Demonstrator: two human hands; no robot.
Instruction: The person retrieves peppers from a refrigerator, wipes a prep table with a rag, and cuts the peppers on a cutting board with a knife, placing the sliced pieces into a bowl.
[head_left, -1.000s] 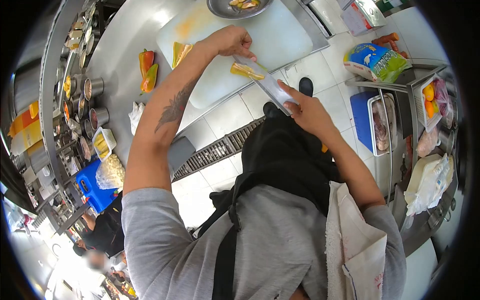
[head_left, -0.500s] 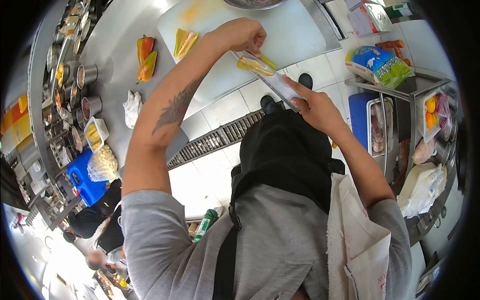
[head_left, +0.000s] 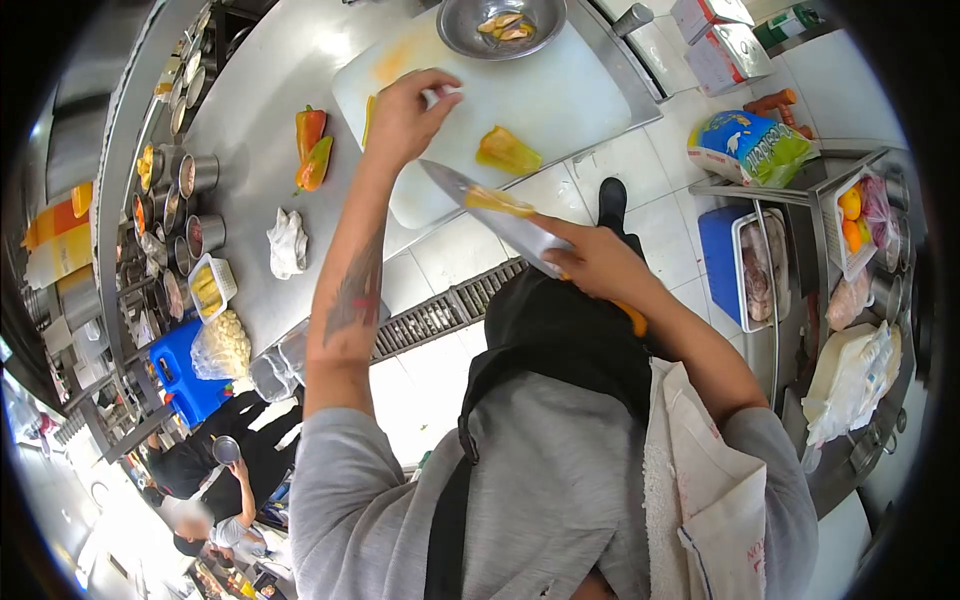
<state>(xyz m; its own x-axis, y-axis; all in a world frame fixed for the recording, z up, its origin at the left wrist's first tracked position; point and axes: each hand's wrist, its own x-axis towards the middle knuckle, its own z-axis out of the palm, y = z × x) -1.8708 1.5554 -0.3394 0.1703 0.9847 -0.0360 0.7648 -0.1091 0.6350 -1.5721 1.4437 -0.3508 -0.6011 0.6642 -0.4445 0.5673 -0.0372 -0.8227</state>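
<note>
My right hand [head_left: 600, 262] grips a chef's knife [head_left: 520, 230] with an orange-yellow handle. Its broad blade points up and left off the board's near edge, with a yellow strip of pepper [head_left: 498, 202] lying on it. Over the white cutting board [head_left: 590, 110], my left hand [head_left: 415, 105] curves with thumb and fingers apart and nothing visible between them. A cut pepper piece [head_left: 508, 150] rests on the board between the two hands. Another pepper piece [head_left: 368, 118] is mostly hidden behind my left hand. A metal bowl [head_left: 455, 35] holding pepper scraps stands at the far side.
Two orange-green peppers [head_left: 313, 150] and a crumpled white cloth [head_left: 287, 245] lie on the steel counter to the left. Metal containers [head_left: 205, 235] line the counter's left edge. A shelf rack [head_left: 775, 195] stands at right. Another person's hand [head_left: 238, 468] holds a pan at lower left.
My left hand has let go of a pepper piece, now on the board, and moved left and up. The knife has tilted flatter, the strip still on it. More of the bowl shows.
</note>
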